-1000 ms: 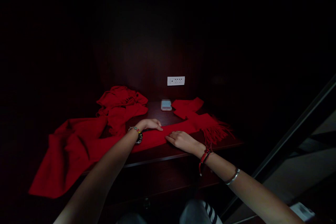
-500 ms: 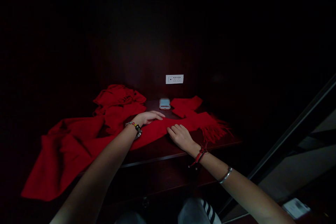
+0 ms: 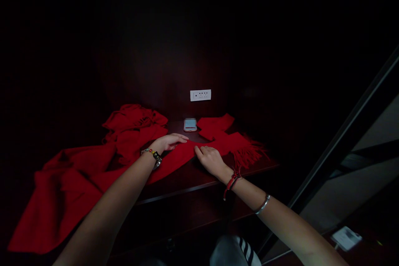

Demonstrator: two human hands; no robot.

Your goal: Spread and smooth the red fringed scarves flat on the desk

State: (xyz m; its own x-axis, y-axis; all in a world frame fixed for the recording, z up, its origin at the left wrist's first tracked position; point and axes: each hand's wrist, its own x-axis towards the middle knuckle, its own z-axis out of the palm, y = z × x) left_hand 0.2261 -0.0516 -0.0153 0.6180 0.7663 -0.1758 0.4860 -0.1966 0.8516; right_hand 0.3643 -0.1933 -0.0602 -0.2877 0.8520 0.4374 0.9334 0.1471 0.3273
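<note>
A long red scarf (image 3: 174, 164) runs across the dark shelf, its fringed end (image 3: 247, 151) on the right and its wide part (image 3: 37, 212) spread toward the near left. My left hand (image 3: 171, 141) has the scarf's far edge between thumb and fingers, near the middle of the shelf. Just to its right, my right hand (image 3: 209, 160) is closed with curled fingers on the scarf's near edge. Between the two hands the cloth narrows into a strip. Both palms face down or inward, so part of each grip is hidden.
A crumpled red cloth with fringe (image 3: 134, 118) is heaped at the back left. A phone (image 3: 190, 125) lies near the back wall below a white socket panel (image 3: 200, 95). The shelf's front edge (image 3: 177, 192) is close. At lower right is a pale device (image 3: 346, 238).
The view has shifted slightly, so the scene sits further left. My right hand has moved a little up along the scarf, its fingers now on the cloth's edge. My left hand stays on the scarf.
</note>
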